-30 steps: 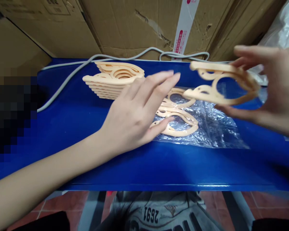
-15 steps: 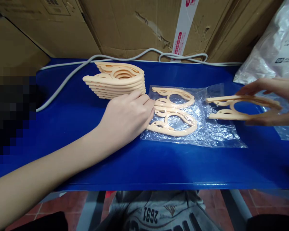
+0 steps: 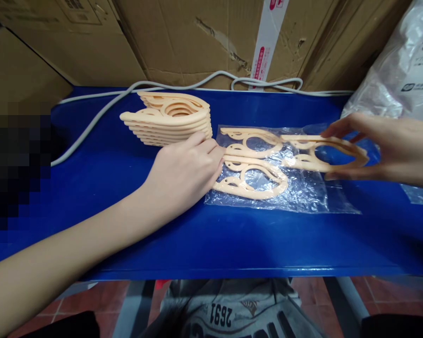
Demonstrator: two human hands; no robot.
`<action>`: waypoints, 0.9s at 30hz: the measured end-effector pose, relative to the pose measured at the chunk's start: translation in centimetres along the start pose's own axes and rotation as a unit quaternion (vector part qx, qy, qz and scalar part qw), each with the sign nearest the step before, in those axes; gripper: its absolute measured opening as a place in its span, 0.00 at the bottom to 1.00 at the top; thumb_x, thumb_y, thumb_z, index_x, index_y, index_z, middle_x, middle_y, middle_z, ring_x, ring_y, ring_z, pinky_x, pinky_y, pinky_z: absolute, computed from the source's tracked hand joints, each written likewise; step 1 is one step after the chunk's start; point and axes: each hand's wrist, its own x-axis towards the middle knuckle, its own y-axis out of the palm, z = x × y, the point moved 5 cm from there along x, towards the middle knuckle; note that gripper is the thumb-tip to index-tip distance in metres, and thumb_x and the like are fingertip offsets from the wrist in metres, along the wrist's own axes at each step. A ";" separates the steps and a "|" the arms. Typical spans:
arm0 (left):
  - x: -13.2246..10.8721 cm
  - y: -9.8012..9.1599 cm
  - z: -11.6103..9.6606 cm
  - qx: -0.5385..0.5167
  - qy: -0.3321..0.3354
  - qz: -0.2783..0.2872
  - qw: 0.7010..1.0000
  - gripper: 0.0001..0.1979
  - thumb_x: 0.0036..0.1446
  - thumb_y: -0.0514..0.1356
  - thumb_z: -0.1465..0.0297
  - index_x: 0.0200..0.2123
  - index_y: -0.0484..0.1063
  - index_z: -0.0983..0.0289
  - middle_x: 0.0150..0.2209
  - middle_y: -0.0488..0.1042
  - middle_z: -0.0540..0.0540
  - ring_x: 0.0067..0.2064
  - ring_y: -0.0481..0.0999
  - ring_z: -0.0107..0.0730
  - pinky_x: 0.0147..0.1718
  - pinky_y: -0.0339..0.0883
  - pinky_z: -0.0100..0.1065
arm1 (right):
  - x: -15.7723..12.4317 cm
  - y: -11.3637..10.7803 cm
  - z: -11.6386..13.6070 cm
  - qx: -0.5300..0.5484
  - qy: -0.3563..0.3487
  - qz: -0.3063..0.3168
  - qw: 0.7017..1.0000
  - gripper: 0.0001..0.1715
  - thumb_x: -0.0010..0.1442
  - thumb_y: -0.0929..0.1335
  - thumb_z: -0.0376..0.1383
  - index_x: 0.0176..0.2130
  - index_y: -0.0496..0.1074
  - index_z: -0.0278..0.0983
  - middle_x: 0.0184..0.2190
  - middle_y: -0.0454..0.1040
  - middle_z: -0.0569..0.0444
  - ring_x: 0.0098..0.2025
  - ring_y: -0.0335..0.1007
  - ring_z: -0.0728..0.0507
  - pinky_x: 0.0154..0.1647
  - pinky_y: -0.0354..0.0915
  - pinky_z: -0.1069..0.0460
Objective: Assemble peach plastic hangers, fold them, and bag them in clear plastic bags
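Note:
My right hand (image 3: 384,148) pinches a peach-coloured folding clothes hanger (image 3: 310,165) by its rounded end, thumb on the near side and fingers on the far side. Its narrow ends lie over the right part of a clear plastic bag (image 3: 303,203); whether they are inside the bag I cannot tell. Two similar folded hangers (image 3: 268,193) lie side by side within the bag. At the bag's left edge, my left hand (image 3: 188,173) is closed on the plastic, its fingertips hidden. Just behind that hand stands a neat stack of folded hangers (image 3: 169,124).
A blue tabletop (image 3: 232,244) carries everything. Along its back runs a white cable (image 3: 127,89), in front of cardboard boxes (image 3: 197,42). Clear printed plastic packaging (image 3: 391,80) leans at the back right, with another piece of clear film (image 3: 418,195) below my right wrist.
My right hand has moved left with the hanger, bringing its narrow ends close to the hangers in the bag. The left hand has stayed at the bag's left edge.

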 end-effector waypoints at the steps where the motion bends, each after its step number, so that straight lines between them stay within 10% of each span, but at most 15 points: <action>1: 0.0 0.1 0.0 -0.001 -0.003 0.004 1.000 0.16 0.70 0.53 0.72 0.46 0.81 0.70 0.42 0.83 0.59 0.44 0.81 0.45 0.29 0.65 0.38 | 0.2 0.2 0.7 0.013 -0.006 0.002 1.000 0.41 0.54 0.68 0.69 0.50 0.68 0.42 0.39 0.78 0.46 0.32 0.73 0.40 0.28 0.66 0.46; 7: 0.1 0.4 0.0 -0.016 -0.021 0.051 0.998 0.16 0.70 0.52 0.72 0.50 0.80 0.69 0.46 0.82 0.60 0.47 0.80 0.45 0.29 0.63 0.38 | 1.4 1.5 4.8 0.028 -0.019 -0.037 0.999 0.43 0.57 0.62 0.71 0.50 0.67 0.39 0.42 0.76 0.43 0.35 0.73 0.37 0.33 0.66 0.43; 19: 0.0 0.4 0.8 -0.073 -0.151 0.114 0.979 0.13 0.68 0.54 0.70 0.48 0.78 0.61 0.46 0.82 0.56 0.43 0.81 0.44 0.25 0.54 0.35 | 1.4 3.0 2.3 0.119 0.000 -0.058 0.991 0.56 0.54 0.73 0.63 0.69 0.54 0.41 0.48 0.76 0.43 0.40 0.76 0.37 0.40 0.73 0.42; 27: -0.1 0.3 1.1 -0.113 -0.187 0.113 0.969 0.08 0.66 0.57 0.70 0.45 0.75 0.59 0.39 0.81 0.52 0.40 0.81 0.42 0.26 0.53 0.34 | 2.9 4.3 5.2 0.345 -0.009 -0.108 0.932 0.48 0.56 0.74 0.56 0.66 0.59 0.41 0.54 0.75 0.43 0.53 0.74 0.34 0.53 0.71 0.39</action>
